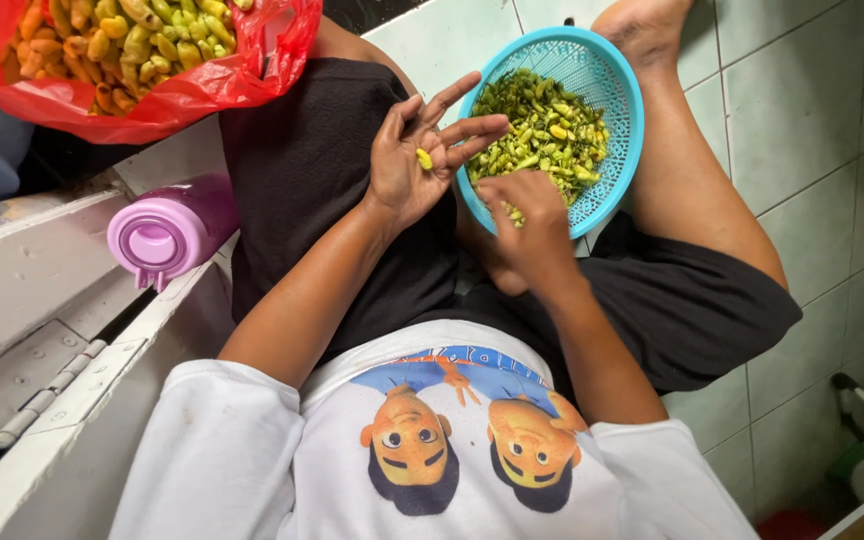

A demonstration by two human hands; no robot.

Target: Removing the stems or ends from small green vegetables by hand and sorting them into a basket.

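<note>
Red plastic bag [182, 95] at top left, full of yellow-orange chilli peppers [122, 40]; lilac bottle [167, 235] lies below it on the white ledge [22, 270]; left hand [417, 165] is spread flat, palm up, one small yellow-green chilli [424, 159] resting loose on the palm, nothing gripped; right hand [527, 225] sits at the near rim of the turquoise basket [612, 90], fingers curled down, whether they pinch a piece I cannot tell; basket rests on the lap, holds green stems and trimmings [542, 130]. Judgement: chilli is light, smooth, a bit slippery, skin bruises easily; pinch gently at the stem end, not the body.
</note>
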